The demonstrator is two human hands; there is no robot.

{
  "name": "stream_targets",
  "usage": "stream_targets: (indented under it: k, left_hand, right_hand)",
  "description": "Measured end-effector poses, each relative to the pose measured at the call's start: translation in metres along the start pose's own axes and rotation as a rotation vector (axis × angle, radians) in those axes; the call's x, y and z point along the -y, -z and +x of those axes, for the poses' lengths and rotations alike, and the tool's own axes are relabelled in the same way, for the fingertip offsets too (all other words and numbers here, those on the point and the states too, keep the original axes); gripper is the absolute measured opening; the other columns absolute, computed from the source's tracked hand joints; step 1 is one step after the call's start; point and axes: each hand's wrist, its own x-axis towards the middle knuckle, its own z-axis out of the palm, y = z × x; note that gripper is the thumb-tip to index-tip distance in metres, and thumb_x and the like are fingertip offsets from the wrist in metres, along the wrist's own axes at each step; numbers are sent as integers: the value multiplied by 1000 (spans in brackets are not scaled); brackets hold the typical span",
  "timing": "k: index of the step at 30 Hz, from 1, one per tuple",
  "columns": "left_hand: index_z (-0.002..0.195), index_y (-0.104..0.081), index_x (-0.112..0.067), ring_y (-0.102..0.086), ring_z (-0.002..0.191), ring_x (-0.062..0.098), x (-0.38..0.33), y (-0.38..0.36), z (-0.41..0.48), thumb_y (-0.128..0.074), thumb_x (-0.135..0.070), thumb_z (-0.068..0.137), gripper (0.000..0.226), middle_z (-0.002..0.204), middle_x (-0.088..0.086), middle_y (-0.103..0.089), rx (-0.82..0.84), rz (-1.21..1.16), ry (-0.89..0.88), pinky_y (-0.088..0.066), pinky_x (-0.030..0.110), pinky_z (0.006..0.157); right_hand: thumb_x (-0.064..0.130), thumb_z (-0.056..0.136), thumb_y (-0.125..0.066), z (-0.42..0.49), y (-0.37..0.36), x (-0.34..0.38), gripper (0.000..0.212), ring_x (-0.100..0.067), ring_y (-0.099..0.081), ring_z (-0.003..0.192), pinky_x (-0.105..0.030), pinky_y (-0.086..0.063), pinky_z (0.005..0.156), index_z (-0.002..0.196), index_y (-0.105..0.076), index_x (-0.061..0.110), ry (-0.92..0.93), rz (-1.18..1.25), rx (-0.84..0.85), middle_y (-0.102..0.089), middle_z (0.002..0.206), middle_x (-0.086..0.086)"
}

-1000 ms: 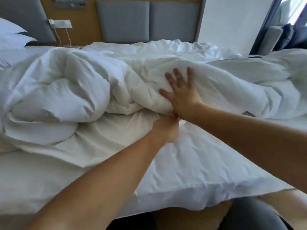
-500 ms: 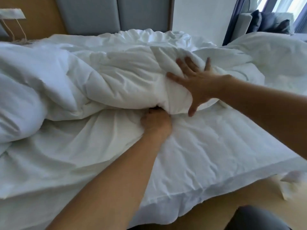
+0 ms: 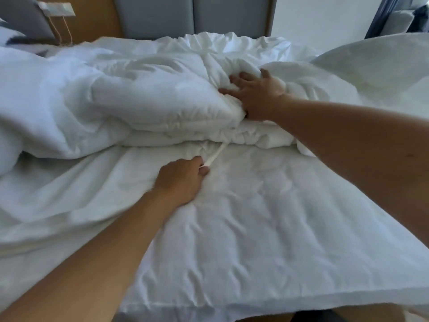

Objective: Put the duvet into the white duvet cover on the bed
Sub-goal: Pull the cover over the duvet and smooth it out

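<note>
A thick white duvet (image 3: pixel 148 105) lies bunched across the middle of the bed. The white duvet cover (image 3: pixel 267 217) spreads flat and wrinkled over the near part of the bed. My left hand (image 3: pixel 183 180) pinches a thin white tie strap (image 3: pixel 217 155) that runs taut up to the duvet's folded edge. My right hand (image 3: pixel 257 96) grips a bunched fold of the duvet at its right end, with fingers spread over the top and the thumb tucked under.
Grey padded headboard panels (image 3: pixel 192 15) and a wooden wall stand behind the bed. A white wall switch plate (image 3: pixel 58 9) with dangling cords sits at the upper left. More white bedding (image 3: pixel 376 61) is heaped at the right. The bed's near edge (image 3: pixel 232 307) runs along the bottom.
My left hand came out from under the duvet and pulled back toward me, now drawing a white tie strap taut. My right hand shifted further onto the duvet's right end.
</note>
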Motion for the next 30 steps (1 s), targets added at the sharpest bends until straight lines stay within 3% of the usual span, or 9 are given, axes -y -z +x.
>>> stream_targets:
  k: [5,9,11,14,18,22,24,26,30]
  left_hand:
    - [75,-50,-25,-50,54,11,-16,33,-53,-47,-44,102,33,56,-5,-51,122,-181,-75,-35,25,53]
    - [75,-47,-32,-50,64,7,-41,43,-52,-39,-48,104,33,77,-8,-59,306,85,4,-35,27,59]
    - [96,-57,-27,-53,91,19,-70,30,-22,-42,-47,101,26,110,1,-58,229,238,26,-39,34,77]
    - [132,-48,-9,-44,122,34,-127,3,40,-56,-46,91,55,135,14,-45,41,301,130,-38,45,99]
    - [145,-32,0,-50,127,34,-159,-33,83,-51,-36,99,62,140,19,-48,-61,37,291,-44,43,102]
    - [135,-43,0,-59,115,36,-149,-56,79,-50,-36,99,51,127,19,-62,-205,-51,292,-46,43,91]
    - [128,-50,-2,-62,109,36,-147,-60,78,-50,-34,99,43,120,19,-66,-253,-80,262,-47,43,88]
    - [127,-53,-4,-64,105,37,-147,-60,76,-52,-33,99,41,116,18,-69,-283,-130,235,-48,43,87]
    - [118,-54,-10,-68,96,35,-147,-63,74,-52,-38,100,34,104,15,-72,-302,-103,205,-48,39,75]
  right_hand:
    - [50,86,-62,22,-30,-1,90,-25,-20,151,-63,-23,114,155,-5,44,-10,25,-83,-16,166,0]
    - [49,88,-59,27,-43,-7,85,-23,-23,150,-63,-24,112,155,-8,45,9,77,-121,-19,165,1]
    - [49,88,-59,25,-47,-4,82,-21,-25,149,-61,-25,111,154,-11,46,13,124,-123,-21,165,3]
    - [46,88,-61,16,-48,-5,80,-19,-28,149,-59,-24,111,155,-17,44,21,183,-118,-23,165,4]
    - [38,92,-58,-2,-22,-12,64,-27,-40,140,-58,-23,115,150,-33,30,74,257,-81,-43,152,-6]
    - [23,90,-56,-48,25,-21,63,-40,-39,135,-67,-11,118,149,-33,21,184,35,-247,-45,141,-23]
    - [37,87,-50,-91,29,-29,68,-47,-28,142,-73,-3,116,153,-30,30,194,-155,-337,-37,148,-26]
    - [60,86,-43,-138,13,-34,78,-55,-6,147,-77,0,111,157,-17,40,107,-282,-211,-8,164,-23]
    - [74,80,-57,-154,-27,-51,103,-55,13,147,-81,-7,107,157,6,45,-70,-175,-81,34,161,-13]
